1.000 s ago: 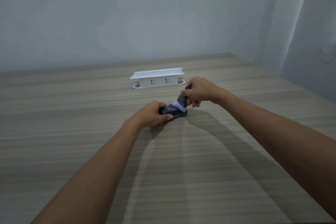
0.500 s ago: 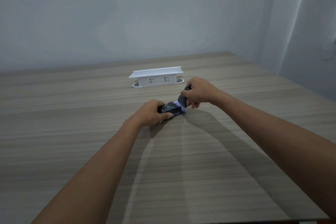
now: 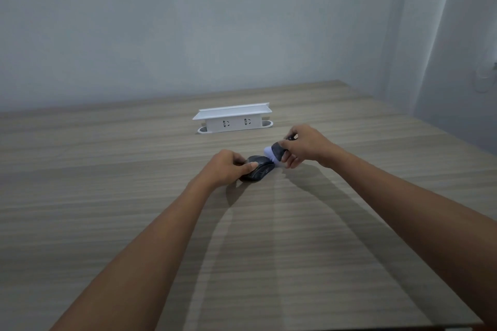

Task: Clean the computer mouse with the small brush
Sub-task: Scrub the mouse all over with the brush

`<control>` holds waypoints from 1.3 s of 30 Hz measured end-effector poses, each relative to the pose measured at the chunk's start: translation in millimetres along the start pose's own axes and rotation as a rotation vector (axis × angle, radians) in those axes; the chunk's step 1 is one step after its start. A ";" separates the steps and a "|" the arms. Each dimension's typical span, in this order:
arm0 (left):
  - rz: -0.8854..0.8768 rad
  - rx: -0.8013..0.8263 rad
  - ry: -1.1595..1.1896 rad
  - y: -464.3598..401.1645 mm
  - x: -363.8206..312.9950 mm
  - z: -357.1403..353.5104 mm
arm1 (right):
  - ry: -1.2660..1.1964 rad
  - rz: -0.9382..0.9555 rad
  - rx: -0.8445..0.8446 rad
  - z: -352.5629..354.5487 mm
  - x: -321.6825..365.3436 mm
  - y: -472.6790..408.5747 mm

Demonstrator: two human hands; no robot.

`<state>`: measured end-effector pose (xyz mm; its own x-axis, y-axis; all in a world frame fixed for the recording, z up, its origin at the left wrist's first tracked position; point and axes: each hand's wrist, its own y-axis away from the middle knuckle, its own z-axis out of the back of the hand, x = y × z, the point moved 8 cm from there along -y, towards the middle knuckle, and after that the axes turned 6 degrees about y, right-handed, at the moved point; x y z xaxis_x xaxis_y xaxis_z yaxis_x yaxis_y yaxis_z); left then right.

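Our left hand [image 3: 228, 168] curled, thumb forward, gripping, forearm angled inward; our right hand [image 3: 305, 145] fingers pinched shut, wrist bent, arm outstretched.

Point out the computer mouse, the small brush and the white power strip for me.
computer mouse [image 3: 260, 171], head view, on its dark top shell.
small brush [image 3: 278, 150], head view, on the dark collar above the white bristles.
white power strip [image 3: 236, 123], head view, on its front face between the sockets.

No text, label, brand or number can be read anywhere; the pale mark on the dark computer mouse [image 3: 259, 171] is too small to make out.
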<state>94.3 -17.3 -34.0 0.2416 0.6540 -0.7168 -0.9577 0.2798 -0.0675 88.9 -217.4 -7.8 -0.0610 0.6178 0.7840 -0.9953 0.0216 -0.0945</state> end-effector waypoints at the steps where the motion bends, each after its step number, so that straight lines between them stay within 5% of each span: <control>1: 0.014 -0.004 0.038 0.2 1.1 -0.7 | -0.029 -0.011 0.002 -1.1 -1.3 0.8; 11: 0.069 -0.039 0.171 -5.3 6.6 -3.1 | -0.224 -0.232 0.249 -20.7 -14.6 9.8; 17: 0.091 -0.054 0.211 -2.6 8.2 -3.1 | -0.249 -0.235 0.170 -15.4 -24.2 7.5; 24: 0.063 -0.074 0.158 -7.2 4.3 -0.5 | -0.244 -0.260 0.504 -41.1 -20.0 23.4; 30: 0.080 -0.082 0.171 -8.8 7.8 -1.8 | -0.277 -0.284 0.282 -27.9 -27.6 6.9; 36: 0.059 -0.093 0.178 -9.0 7.1 -1.0 | -0.387 -0.394 0.516 -51.4 -18.5 27.0; 39: 0.060 -0.100 0.178 -8.9 7.0 -1.6 | -0.424 -0.401 0.430 -42.0 -21.4 20.0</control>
<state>104.2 -16.4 -39.6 0.1606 0.5308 -0.8321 -0.9824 0.1672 -0.0830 73.5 -197.2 -52.3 0.3778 0.2670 0.8866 -0.8836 -0.1821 0.4314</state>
